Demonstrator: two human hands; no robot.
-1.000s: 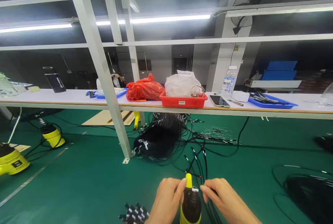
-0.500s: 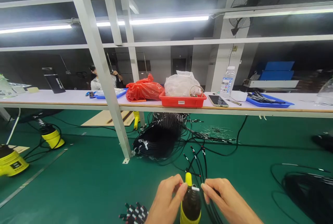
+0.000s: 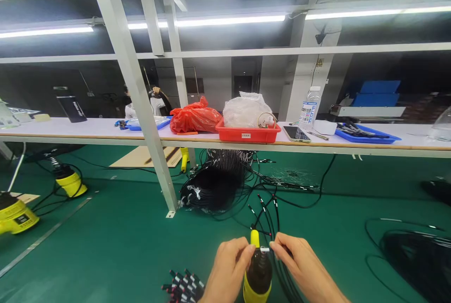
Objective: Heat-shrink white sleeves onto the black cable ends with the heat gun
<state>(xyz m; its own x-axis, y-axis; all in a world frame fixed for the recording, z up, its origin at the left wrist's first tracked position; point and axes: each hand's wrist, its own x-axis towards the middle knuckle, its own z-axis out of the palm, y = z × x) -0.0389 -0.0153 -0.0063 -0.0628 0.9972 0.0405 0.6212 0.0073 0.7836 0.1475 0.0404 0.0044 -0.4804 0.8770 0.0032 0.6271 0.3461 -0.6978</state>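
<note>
A yellow-and-black heat gun (image 3: 260, 272) stands upright between my hands, its coiled nozzle pointing up. Just over that nozzle lies a short white sleeve (image 3: 265, 249), apparently on a thin black cable mostly hidden by my fingers. My left hand (image 3: 230, 265) pinches at the sleeve's left side, thumb against forefinger. On the right side my right hand (image 3: 294, 258) pinches close to the sleeve's other end. Several black cables (image 3: 271, 221) with white bands run behind and beneath my right hand. A bundle of cable ends (image 3: 183, 286) with white bands and reddish tips lies left of my left hand.
A large coil of black cable (image 3: 211, 185) lies under the raised shelf (image 3: 197, 141), another coil (image 3: 416, 260) at the right. The shelf carries a red tray (image 3: 246, 135), a phone (image 3: 297, 134) and a bottle (image 3: 308, 108). More heat guns (image 3: 72, 185) stand left, past a white post (image 3: 136, 77).
My right hand has moved slightly left and up, closer to the white sleeve. My left hand stays nearly in place. The camera view has shifted a little.
</note>
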